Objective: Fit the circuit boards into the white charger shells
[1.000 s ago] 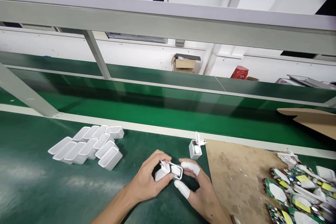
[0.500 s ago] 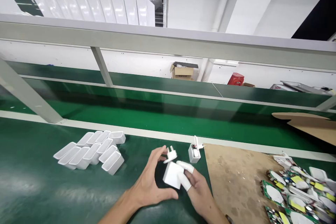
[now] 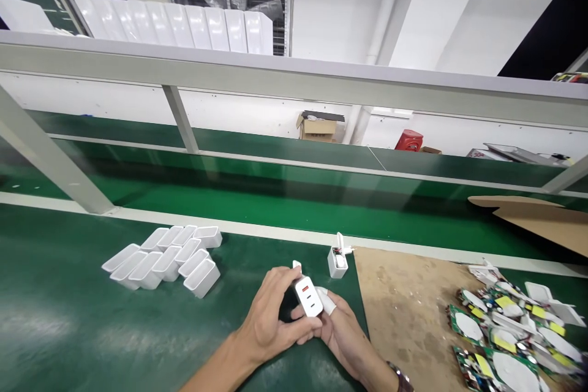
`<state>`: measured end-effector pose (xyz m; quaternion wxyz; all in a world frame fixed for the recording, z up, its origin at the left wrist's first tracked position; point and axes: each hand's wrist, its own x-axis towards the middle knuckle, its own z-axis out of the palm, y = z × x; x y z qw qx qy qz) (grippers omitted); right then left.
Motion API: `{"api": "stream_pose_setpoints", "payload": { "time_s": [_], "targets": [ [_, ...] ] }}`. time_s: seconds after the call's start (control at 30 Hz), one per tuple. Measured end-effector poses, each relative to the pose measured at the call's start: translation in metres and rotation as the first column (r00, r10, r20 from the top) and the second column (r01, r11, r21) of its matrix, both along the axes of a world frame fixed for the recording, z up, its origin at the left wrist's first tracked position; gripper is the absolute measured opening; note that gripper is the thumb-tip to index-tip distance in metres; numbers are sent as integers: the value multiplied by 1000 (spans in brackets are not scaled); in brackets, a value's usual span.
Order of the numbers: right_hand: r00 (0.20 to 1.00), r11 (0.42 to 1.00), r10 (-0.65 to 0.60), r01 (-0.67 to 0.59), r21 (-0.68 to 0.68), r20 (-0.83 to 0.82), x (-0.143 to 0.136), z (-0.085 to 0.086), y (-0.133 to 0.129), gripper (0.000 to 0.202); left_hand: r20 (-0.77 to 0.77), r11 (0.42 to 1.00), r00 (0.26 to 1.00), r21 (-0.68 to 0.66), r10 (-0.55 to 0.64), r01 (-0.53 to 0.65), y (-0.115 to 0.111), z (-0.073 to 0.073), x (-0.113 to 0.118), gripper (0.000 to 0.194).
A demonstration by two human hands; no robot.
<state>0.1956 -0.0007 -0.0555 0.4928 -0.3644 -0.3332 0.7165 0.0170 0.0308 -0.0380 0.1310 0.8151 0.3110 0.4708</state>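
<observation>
Between my two hands is a white charger point(image 3: 309, 297), its end face with one red-lined port and two small slots turned up toward me. My left hand point(image 3: 271, 312) grips it from the left, thumb along its lower edge and fingers at its top. White covers sit on fingers of my right hand point(image 3: 337, 318), which holds the charger from the right. A small white part shows at the charger's far end, partly hidden by my left fingers. Beyond my hands stands another white charger case point(image 3: 338, 263), open, with parts inside and its plug piece sticking out.
Several open white cases point(image 3: 168, 260) stand grouped on the green bench at left. To the right lies a brown board point(image 3: 404, 306), with a pile of circuit boards point(image 3: 509, 343) on and beside it. A grey frame rail point(image 3: 294, 70) crosses above the bench.
The charger has been turned so its port face now shows instead of a blank side and the plug pins. My left hand has closed onto it.
</observation>
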Motion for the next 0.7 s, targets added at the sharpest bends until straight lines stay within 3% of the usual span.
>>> {"api": "stream_pose_setpoints", "payload": {
  "time_s": [0.07, 0.13, 0.23, 0.33, 0.4, 0.5, 0.6, 0.7],
  "targets": [
    [987, 992, -97, 85, 94, 131, 3, -4, 2, 55, -41, 1000, 999, -10, 9, -9, 0, -1, -2, 79],
    [924, 943, -253, 169, 287, 288, 6, -6, 3, 47, -99, 999, 994, -33, 34, -38, 1, -4, -2, 83],
    [810, 824, -374, 68, 563, 451, 10, -2, 2, 34, -178, 981, 980, -154, 87, -115, 6, -13, -3, 78],
    [683, 712, -501, -23, 702, 531, 19, 6, 0, 26, -166, 926, 977, -328, 136, -185, 13, -22, -2, 71],
    [560, 671, -634, 55, 740, 533, 30, 6, 2, 23, -131, 896, 978, -396, 164, -203, 20, -23, -1, 71],
    [443, 678, -718, 271, 683, 537, 51, -8, 12, 27, -103, 878, 985, -448, 136, -168, 34, -14, 6, 69],
    [475, 681, -727, 407, 608, 496, 66, -31, 27, 39, -82, 867, 995, -491, 52, -86, 51, -5, 24, 75],
    [527, 688, -714, 402, 604, 462, 69, -47, 37, 45, -58, 857, 998, -515, -16, -16, 70, -8, 48, 83]
  ]
}}
